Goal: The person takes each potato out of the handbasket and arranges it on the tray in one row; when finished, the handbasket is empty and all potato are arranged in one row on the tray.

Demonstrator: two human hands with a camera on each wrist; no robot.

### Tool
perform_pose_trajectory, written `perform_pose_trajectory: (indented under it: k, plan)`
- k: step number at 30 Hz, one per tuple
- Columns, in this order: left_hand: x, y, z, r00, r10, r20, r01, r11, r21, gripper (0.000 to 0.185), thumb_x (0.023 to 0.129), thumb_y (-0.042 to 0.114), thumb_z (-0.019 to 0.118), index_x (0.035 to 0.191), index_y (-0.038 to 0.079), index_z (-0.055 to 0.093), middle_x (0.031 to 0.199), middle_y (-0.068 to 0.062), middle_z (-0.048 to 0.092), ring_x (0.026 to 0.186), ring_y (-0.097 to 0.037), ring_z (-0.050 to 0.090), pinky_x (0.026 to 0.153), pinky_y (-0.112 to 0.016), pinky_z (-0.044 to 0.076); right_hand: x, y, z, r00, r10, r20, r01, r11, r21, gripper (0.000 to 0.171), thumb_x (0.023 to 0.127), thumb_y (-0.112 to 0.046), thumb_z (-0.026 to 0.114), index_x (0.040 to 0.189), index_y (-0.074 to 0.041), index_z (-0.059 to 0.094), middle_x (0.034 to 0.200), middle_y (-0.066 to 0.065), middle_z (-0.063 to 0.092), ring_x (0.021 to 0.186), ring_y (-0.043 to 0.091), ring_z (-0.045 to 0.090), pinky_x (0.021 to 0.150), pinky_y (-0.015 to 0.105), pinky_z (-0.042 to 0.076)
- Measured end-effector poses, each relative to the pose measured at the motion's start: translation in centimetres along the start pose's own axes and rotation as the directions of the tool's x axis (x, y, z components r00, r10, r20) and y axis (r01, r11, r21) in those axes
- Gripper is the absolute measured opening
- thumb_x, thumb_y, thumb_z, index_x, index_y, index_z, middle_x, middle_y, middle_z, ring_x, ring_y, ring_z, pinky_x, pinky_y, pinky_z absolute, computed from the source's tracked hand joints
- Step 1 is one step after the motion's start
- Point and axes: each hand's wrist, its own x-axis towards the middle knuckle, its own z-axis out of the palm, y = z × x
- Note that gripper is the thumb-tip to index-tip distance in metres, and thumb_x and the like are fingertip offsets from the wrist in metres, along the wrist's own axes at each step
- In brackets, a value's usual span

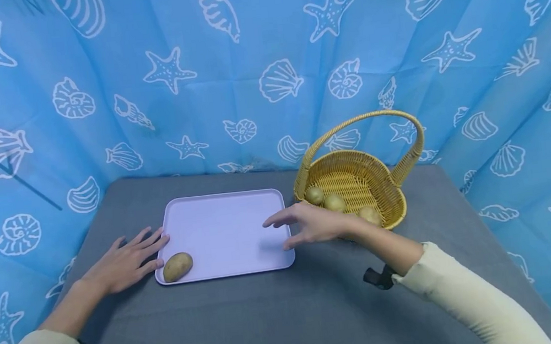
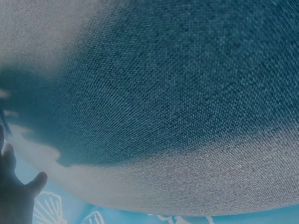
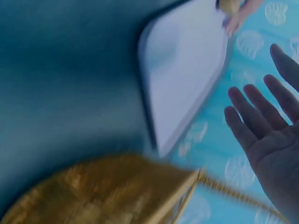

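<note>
A pale lilac tray [image 1: 226,232] lies on the grey cloth, with one brown potato [image 1: 178,266] in its near left corner. My left hand [image 1: 127,261] rests at the tray's left edge, its fingers spread and the fingertips at the rim. Over the tray's right side hovers my right hand [image 1: 312,222], fingers extended, thumb apart and nothing between them. Just behind that hand stands a yellow woven basket [image 1: 391,183] with a tall handle. Three potatoes show inside it, one of them a paler potato [image 1: 334,203] in the middle. In the right wrist view the right palm [image 3: 275,154] is bare.
A grey cloth [image 1: 270,322] covers the table. Blue curtains [image 1: 249,108] printed with white shells and starfish hang behind and along both sides. The basket's arched handle [image 1: 374,115] rises well above its rim.
</note>
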Motion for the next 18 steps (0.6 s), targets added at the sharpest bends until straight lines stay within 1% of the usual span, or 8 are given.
perform_pose_trajectory:
  k: [2, 4, 6, 8, 10, 12, 14, 18]
  plan:
    - [0.0, 0.0, 0.0, 1.000, -0.002, 0.000, 0.002, 1.000, -0.002, 0.067, 0.101, 0.055, 0.047, 0.155, 0.016, 0.037, 0.160, -0.015, 0.030, 0.146, -0.047, 0.020, 0.106, -0.078, 0.013, -1.9, 0.9, -1.3, 0.999, 0.029, -0.021, -0.029, 1.000, -0.003, 0.057, 0.087, -0.020, 0.079, 0.139, -0.009, 0.058, 0.130, 0.008, 0.062, 0.121, 0.023, 0.058, 0.103, 0.037, 0.047]
    - [0.0, 0.0, 0.1, 1.000, 0.003, -0.005, -0.003, 1.000, -0.002, 0.067, 0.101, 0.055, 0.046, 0.155, 0.016, 0.037, 0.160, -0.015, 0.031, 0.146, -0.047, 0.021, 0.106, -0.078, 0.014, -3.7, 2.0, -2.6, 0.997, 0.066, -0.031, -0.064, 0.996, 0.057, 0.059, 0.088, -0.020, 0.078, 0.141, -0.007, 0.055, 0.132, 0.011, 0.059, 0.125, 0.026, 0.054, 0.106, 0.041, 0.044]
    - [0.0, 0.1, 0.1, 1.000, 0.008, -0.012, -0.008, 1.000, -0.003, 0.066, 0.101, 0.054, 0.047, 0.154, 0.016, 0.038, 0.160, -0.015, 0.031, 0.146, -0.047, 0.021, 0.105, -0.078, 0.015, -5.6, 3.1, -4.0, 0.996, 0.086, -0.037, -0.082, 0.991, 0.105, 0.061, 0.089, -0.018, 0.076, 0.143, -0.004, 0.052, 0.136, 0.016, 0.057, 0.128, 0.033, 0.051, 0.108, 0.046, 0.042]
    - [0.0, 0.1, 0.0, 1.000, 0.015, -0.021, -0.015, 1.000, -0.004, 0.066, 0.101, 0.053, 0.047, 0.154, 0.016, 0.038, 0.159, -0.016, 0.032, 0.145, -0.048, 0.022, 0.105, -0.079, 0.015, -7.2, 4.4, -5.3, 0.993, 0.111, -0.026, -0.103, 0.972, 0.209, 0.062, 0.090, -0.011, 0.073, 0.145, 0.002, 0.046, 0.146, 0.021, 0.050, 0.136, 0.041, 0.045, 0.111, 0.051, 0.037]
    - [-0.1, 0.2, 0.0, 1.000, 0.014, -0.023, -0.014, 1.000, -0.006, 0.066, 0.101, 0.053, 0.048, 0.154, 0.015, 0.039, 0.159, -0.016, 0.032, 0.145, -0.048, 0.022, 0.105, -0.079, 0.015, -8.8, 5.8, -6.6, 0.987, 0.160, -0.016, -0.150, 0.949, 0.277, 0.064, 0.092, -0.007, 0.071, 0.147, 0.006, 0.041, 0.150, 0.024, 0.043, 0.137, 0.047, 0.041, 0.111, 0.053, 0.036]
    - [-0.1, 0.1, 0.0, 1.000, 0.006, -0.016, -0.006, 1.000, -0.005, 0.065, 0.101, 0.053, 0.047, 0.154, 0.015, 0.038, 0.160, -0.016, 0.031, 0.146, -0.048, 0.021, 0.106, -0.078, 0.014, -10.2, 7.3, -7.8, 0.973, 0.231, 0.001, -0.219, 0.921, 0.321, 0.067, 0.092, -0.006, 0.070, 0.149, 0.006, 0.037, 0.153, 0.028, 0.037, 0.136, 0.051, 0.038, 0.109, 0.053, 0.038]
    - [-0.1, 0.1, 0.0, 1.000, 0.002, -0.013, -0.002, 1.000, -0.004, 0.065, 0.101, 0.053, 0.047, 0.154, 0.016, 0.038, 0.160, -0.016, 0.030, 0.146, -0.048, 0.021, 0.106, -0.078, 0.014, -11.4, 8.6, -8.7, 0.951, 0.308, 0.017, -0.294, 0.892, 0.344, 0.069, 0.093, -0.008, 0.069, 0.151, 0.005, 0.034, 0.154, 0.030, 0.034, 0.136, 0.052, 0.038, 0.108, 0.053, 0.040]
    - [-0.1, 0.2, -0.1, 1.000, 0.003, -0.015, -0.003, 1.000, 0.002, 0.065, 0.101, 0.052, 0.048, 0.154, 0.015, 0.038, 0.160, -0.016, 0.031, 0.146, -0.047, 0.021, 0.106, -0.078, 0.015, -13.1, 10.6, -9.9, 0.911, 0.410, 0.048, -0.403, 0.857, 0.321, 0.072, 0.093, -0.016, 0.071, 0.152, 0.001, 0.034, 0.154, 0.030, 0.034, 0.139, 0.050, 0.035, 0.111, 0.055, 0.036]
